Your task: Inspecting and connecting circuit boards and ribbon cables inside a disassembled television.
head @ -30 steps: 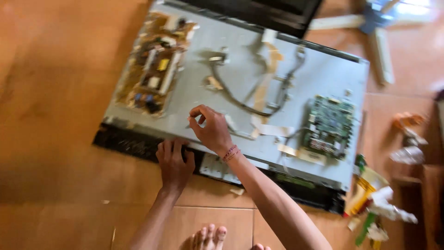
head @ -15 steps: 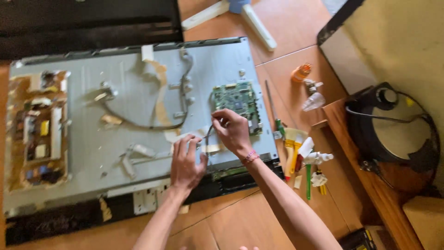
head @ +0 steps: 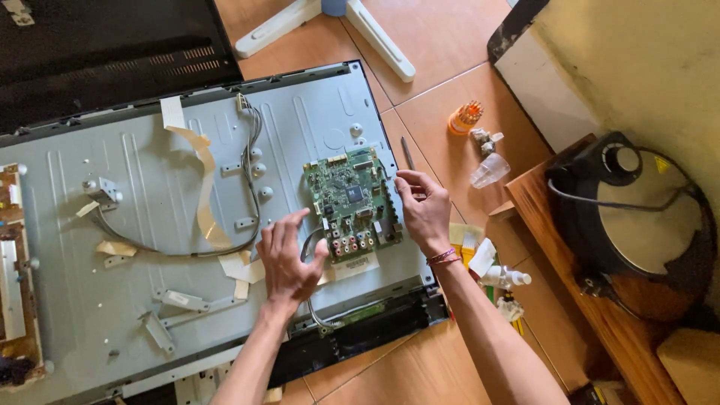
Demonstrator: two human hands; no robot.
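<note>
— Orange floor tiles carry what, exactly?

— An opened panel, metal back up, with a green board near its right edge.

— And the hands?

— Right hand sits at the board's right edge, fingertips pinched there; on what, I cannot tell. Left hand rests just left of the board, fingers loose and spread, holding nothing.

— Anything beside them?

— Grey cables loop across the panel; a cooker stands on a wooden shelf at right.
</note>
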